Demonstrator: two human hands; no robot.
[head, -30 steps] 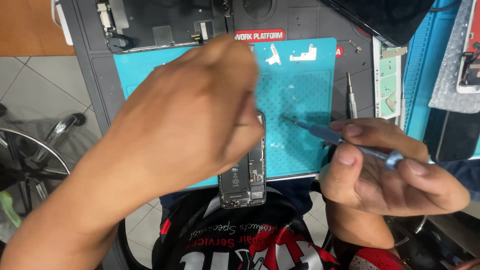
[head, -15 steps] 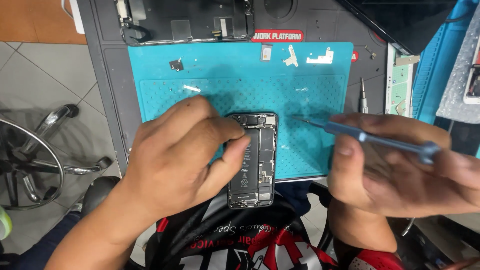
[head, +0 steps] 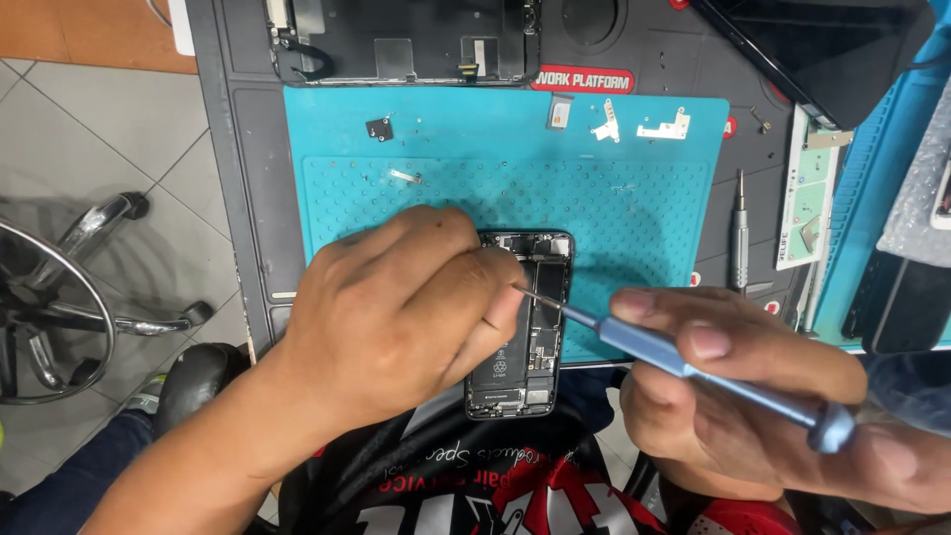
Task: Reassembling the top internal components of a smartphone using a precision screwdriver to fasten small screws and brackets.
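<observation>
**Opened phone steadied under a fine screwdriver**

An opened phone (head: 522, 327) lies at the near edge of the teal work mat (head: 634, 208), its lower end overhanging the mat's front edge toward the person's lap. Its long axis runs from the near edge to the far edge of the mat, the end with the small boards pointing away and the battery end toward the person. The left hand (head: 396, 307) lies over the phone's left side, fingers curled and pressing down on it, thumb at the frame. It is closed on the phone as a clamp rather than lifting it. The right hand (head: 733, 386) is closed around a blue precision screwdriver (head: 684, 362), which slants from the lower right up to the left, its thin tip meeting the phone's middle just beside the left thumb.

The phone looks light, stiff and slim, yet fragile inside: bare boards, connectors and a battery that should not be pressed or pierced. The metal frame along the long sides is the safe place to hold, as the left hand appears to.

Small brackets (head: 664, 125) rest near the mat's far right corner. A second screwdriver (head: 739, 233) lies just off the right edge, and a detached screen (head: 406, 40) lies beyond the far edge.
</observation>
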